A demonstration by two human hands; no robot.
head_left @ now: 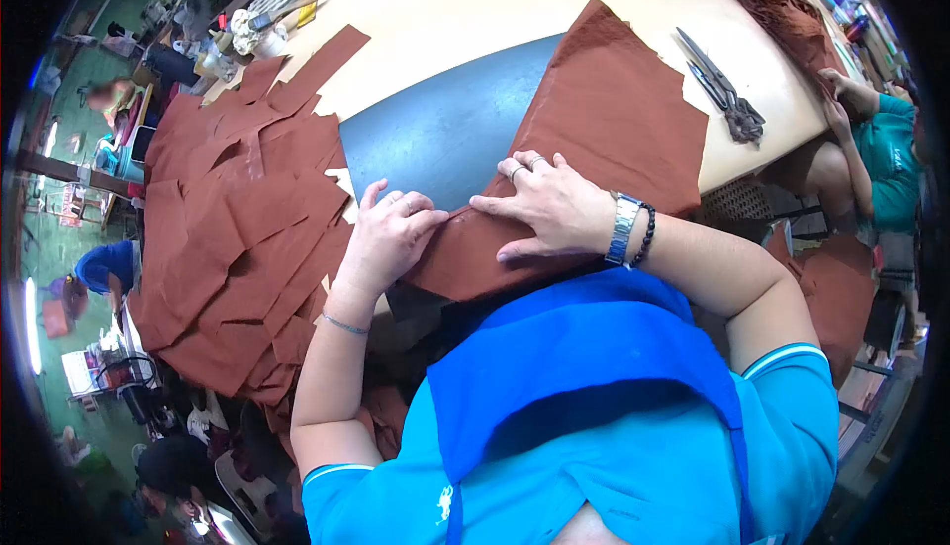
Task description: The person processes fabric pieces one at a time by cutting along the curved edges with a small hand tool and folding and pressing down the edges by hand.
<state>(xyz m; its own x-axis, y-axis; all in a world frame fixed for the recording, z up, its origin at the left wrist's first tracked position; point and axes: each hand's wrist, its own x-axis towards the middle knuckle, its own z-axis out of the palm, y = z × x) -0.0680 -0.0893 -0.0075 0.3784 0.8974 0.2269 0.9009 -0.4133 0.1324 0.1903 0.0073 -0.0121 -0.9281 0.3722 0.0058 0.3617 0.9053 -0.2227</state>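
At its left edge, likely the best hold, the left hand (391,231) is pinching soft-looking cloth (625,110), the right hand (556,205) lying open.

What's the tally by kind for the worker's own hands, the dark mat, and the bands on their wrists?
Hands at the brown cloth: 2 (left hand, right hand)
Dark mat: 1
Wide metal wristband: 1
Beaded bracelet: 1
Thin bracelet: 1
Total: 6
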